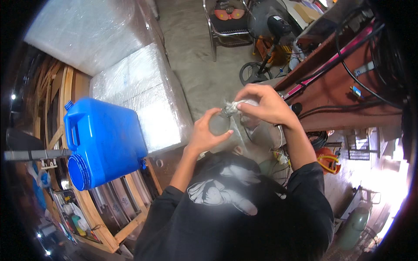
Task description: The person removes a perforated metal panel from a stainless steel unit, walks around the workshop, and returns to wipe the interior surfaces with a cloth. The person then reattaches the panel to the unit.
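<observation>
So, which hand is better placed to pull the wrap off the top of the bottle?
Probably the right hand: it already pinches the crinkled wrap at the top, while the left hand grips the bottle from below.

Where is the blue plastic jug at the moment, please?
In the head view, the blue plastic jug lies on its side at the left, on a wooden frame, beside the wrapped white blocks.

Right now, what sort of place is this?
Most likely a workshop or garage. Bare concrete floor, a reddish-brown workbench strung with black cables, a black pedestal fan, stacked timber frames. Both hands hold a small clear round thing.
</observation>
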Demonstrator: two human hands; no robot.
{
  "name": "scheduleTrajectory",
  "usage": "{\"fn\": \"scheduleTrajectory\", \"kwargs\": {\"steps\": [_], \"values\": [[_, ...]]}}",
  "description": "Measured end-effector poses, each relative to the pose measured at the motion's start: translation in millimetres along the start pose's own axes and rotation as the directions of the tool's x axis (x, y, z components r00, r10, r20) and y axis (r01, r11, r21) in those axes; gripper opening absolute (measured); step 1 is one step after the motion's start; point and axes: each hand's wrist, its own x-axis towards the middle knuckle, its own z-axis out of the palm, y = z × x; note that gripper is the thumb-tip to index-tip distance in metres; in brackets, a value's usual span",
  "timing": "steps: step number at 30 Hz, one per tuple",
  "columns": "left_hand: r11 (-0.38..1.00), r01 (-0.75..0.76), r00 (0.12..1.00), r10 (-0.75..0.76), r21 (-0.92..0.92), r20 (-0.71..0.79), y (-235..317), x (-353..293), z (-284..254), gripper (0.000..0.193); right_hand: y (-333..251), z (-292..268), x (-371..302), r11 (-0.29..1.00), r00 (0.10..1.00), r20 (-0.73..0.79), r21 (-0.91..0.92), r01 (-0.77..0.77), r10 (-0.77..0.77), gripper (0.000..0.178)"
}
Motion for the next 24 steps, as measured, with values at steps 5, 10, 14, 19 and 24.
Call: {"fn": "scheduleTrajectory", "kwargs": {"steps": [5,10,14,19,24], "values": [[1.0,0.011,0.999,-0.011,-0.01,-0.035,-5,-6,-9,0.068,25,21,0,0.934,0.988,-0.022,0.33,-0.137,0.152,0.021],[0.999,0.028,0.996,-0.03,-0.028,-0.081,-16,-16,-15,0.069,46,49,1,0.744,0.965,-0.011,0.64,-0.195,0.263,0.019],[0.995,0.091,0.982,-0.098,-0.05,-0.161,-31,-35,-18,0.068,66,70,14,0.667,0.948,-0.064,0.726,-0.17,0.312,0.017],[0.993,0.081,0.937,-0.106,-0.09,-0.332,-62,-72,-23,0.066,107,106,47,0.672,0.92,-0.053,0.699,-0.244,0.389,0.015],[0.985,0.171,0.834,-0.138,0.014,-0.534,-91,-106,-37,0.068,151,173,71,0.798,0.908,-0.081,0.513,-0.315,0.411,0.026]]}}
